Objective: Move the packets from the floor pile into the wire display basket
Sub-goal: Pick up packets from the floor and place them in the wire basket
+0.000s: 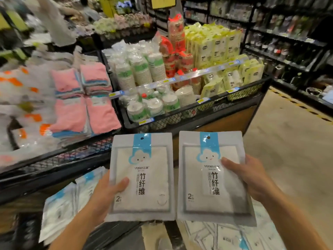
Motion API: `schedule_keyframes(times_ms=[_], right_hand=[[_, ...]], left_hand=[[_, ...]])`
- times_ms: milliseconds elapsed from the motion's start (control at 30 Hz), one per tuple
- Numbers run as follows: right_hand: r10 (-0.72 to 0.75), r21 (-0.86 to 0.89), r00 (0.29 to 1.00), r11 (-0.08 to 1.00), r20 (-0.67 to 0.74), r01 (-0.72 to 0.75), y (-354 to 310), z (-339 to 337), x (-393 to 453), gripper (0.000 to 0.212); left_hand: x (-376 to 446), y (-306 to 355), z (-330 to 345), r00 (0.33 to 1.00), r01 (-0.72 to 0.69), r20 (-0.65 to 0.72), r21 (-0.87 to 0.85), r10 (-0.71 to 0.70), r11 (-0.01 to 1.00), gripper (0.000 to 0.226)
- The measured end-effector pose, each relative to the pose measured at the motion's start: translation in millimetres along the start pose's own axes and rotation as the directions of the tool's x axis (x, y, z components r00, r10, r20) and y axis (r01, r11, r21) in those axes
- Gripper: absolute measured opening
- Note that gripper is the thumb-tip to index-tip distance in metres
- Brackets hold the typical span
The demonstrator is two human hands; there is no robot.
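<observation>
Two packets were held upright, side by side and facing the camera: the left hand (106,193) pinched the left packet (141,177) at its lower left edge, thumb across the front, and the right hand (246,175) pinched the right packet (214,179) at its right edge. More packets (225,237) lay on the floor below, with a further heap (61,208) at lower left. The wire display basket (59,160) stood just ahead to the left, holding folded cloths (84,100). Judged best practice: carry both flat over the rim, then release them face up.
</observation>
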State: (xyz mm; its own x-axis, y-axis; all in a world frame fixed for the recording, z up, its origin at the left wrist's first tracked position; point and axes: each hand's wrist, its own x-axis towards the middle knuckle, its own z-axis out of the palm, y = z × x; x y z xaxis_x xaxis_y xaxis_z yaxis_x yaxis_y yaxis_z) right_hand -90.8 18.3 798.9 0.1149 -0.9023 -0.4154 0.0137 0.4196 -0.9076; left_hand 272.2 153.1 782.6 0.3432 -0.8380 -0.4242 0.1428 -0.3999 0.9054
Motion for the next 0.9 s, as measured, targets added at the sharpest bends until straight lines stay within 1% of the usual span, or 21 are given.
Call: schedule_keyframes(times_ms=[67,100,133,233,300,467,633,700,767,900], right_hand=[[0.012,-0.035,0.997,0.999,0.073,-0.009,1.8,31.5,-2.6,0.029],[0.014,-0.053,0.994,0.999,0.108,-0.008,2.1,47.9,-3.9,0.029],[0.014,-0.069,0.989,0.998,0.144,-0.004,2.5,64.9,-5.3,0.028],[0.028,-0.127,0.970,0.992,0.243,0.003,3.9,116.3,-11.7,0.025],[0.024,-0.179,0.956,0.983,0.293,0.030,6.5,151.1,-13.2,0.025],[0.041,-0.247,0.915,0.967,0.402,0.065,22.4,245.2,-16.9,0.025],[0.077,-0.277,0.897,0.960,0.435,0.051,49.8,330.1,-23.6,0.023],[0.093,-0.294,0.895,0.955,0.437,0.045,63.3,357.2,-24.2,0.022],[0.106,-0.315,0.894,0.948,0.434,0.041,74.5,382.4,-22.3,0.023],[0.129,-0.330,0.905,0.944,0.404,0.012,89.0,422.8,-9.3,0.024]], left_hand=[[-23.3,-8.6,-27.6,0.995,-0.005,-0.099,-0.036,0.001,0.999,0.040],[-34.1,-12.4,-40.7,0.989,-0.006,-0.147,-0.052,-0.002,0.999,0.035],[-44.0,-17.0,-55.2,0.982,-0.013,-0.189,-0.062,0.001,0.998,0.033],[-70.5,-29.6,-99.5,0.963,-0.041,-0.269,-0.112,0.009,0.993,0.040],[-84.2,-40.1,-129.2,0.943,-0.060,-0.333,-0.137,0.011,0.989,0.033],[-110.6,-70.7,-206.1,0.887,-0.049,-0.458,-0.216,-0.057,0.975,0.033],[-131.2,-101.9,-283.7,0.829,-0.041,-0.542,-0.304,-0.137,0.952,0.029],[-136.8,-114.6,-308.9,0.822,-0.039,-0.547,-0.335,-0.161,0.942,0.028],[-137.5,-126.3,-331.3,0.816,-0.047,-0.554,-0.349,-0.166,0.936,0.032],[-125.4,-141.2,-359.7,0.814,-0.037,-0.548,-0.377,-0.191,0.925,0.032]])
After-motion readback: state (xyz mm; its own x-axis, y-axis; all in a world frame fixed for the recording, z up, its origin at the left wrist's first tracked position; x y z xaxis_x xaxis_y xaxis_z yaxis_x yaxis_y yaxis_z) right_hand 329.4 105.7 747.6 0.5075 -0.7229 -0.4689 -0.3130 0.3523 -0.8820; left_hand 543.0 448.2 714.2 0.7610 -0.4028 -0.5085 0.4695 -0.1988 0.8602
